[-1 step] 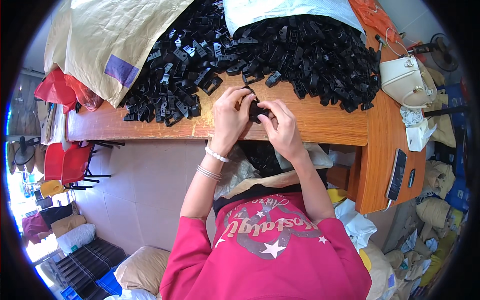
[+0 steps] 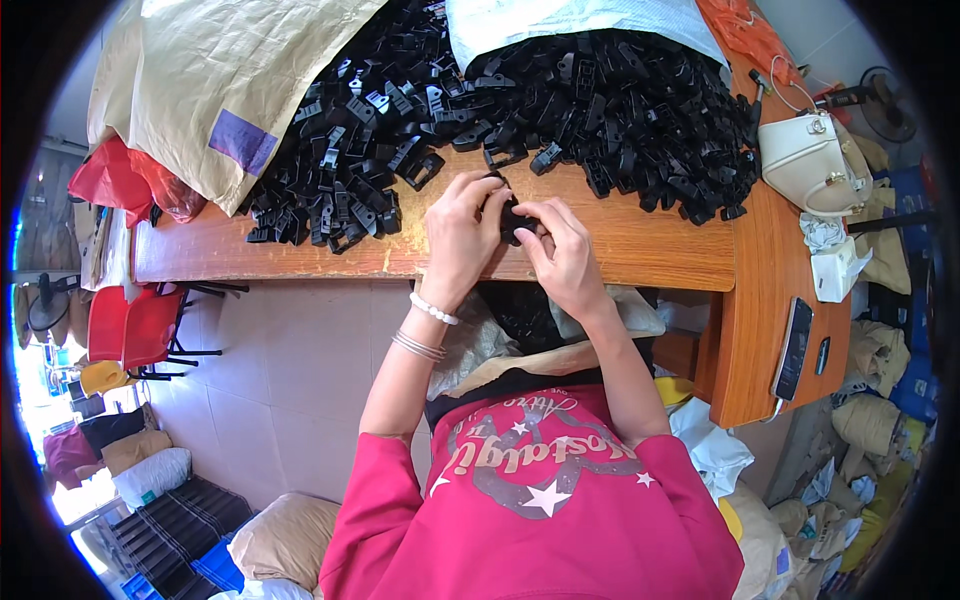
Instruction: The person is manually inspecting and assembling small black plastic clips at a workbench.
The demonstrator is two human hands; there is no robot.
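Black plastic part (image 2: 512, 222) pinched between left hand (image 2: 458, 235) at 9 o'clock and right hand (image 2: 562, 255) at 3; long axis hidden.

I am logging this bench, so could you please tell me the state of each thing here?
Small black plastic part: held between both hands.
Left hand: gripping it.
Right hand: gripping it.
Heap of black plastic clips: loose on the wooden table.
Cream handbag: closed.
Dark phone: screen off.
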